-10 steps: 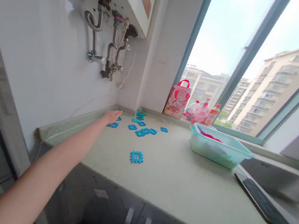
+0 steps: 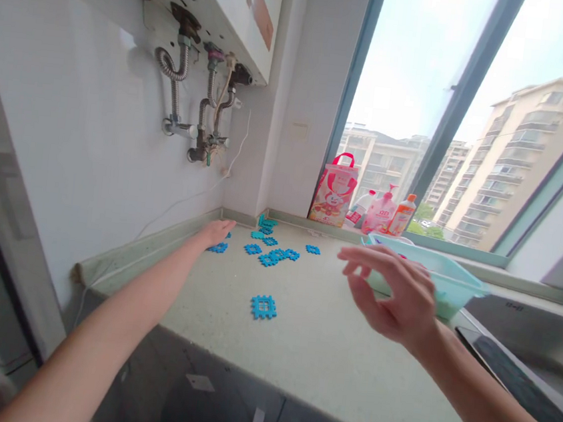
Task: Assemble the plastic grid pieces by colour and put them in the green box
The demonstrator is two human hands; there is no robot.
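My left hand [image 2: 217, 233] reaches to the far left corner of the counter, fingers stretched out low beside a blue notched building piece [image 2: 218, 248]. Part of another blue piece shows just past its fingertips. My right hand [image 2: 396, 291] hovers over the counter's right half, thumb and fingers apart, with nothing in it. It covers the left part of a mint plastic basket [image 2: 455, 281]. Several blue and teal square pieces lie scattered toward the corner, some overlapping in a cluster [image 2: 272, 258]. One teal square piece [image 2: 255, 307] sits alone nearer the front edge.
A pink carry bag [image 2: 334, 193], a pump bottle [image 2: 380, 212] and an orange-capped bottle [image 2: 403, 215] stand by the window. At the right, a dark phone-like slab [image 2: 505, 375] lies beside the metal sink [image 2: 540, 339]. A water heater [image 2: 222, 10] with pipes hangs above the left.
My right hand has come into view from the right, in front of the basket. My left hand stays in the far left corner. The view has shifted slightly.
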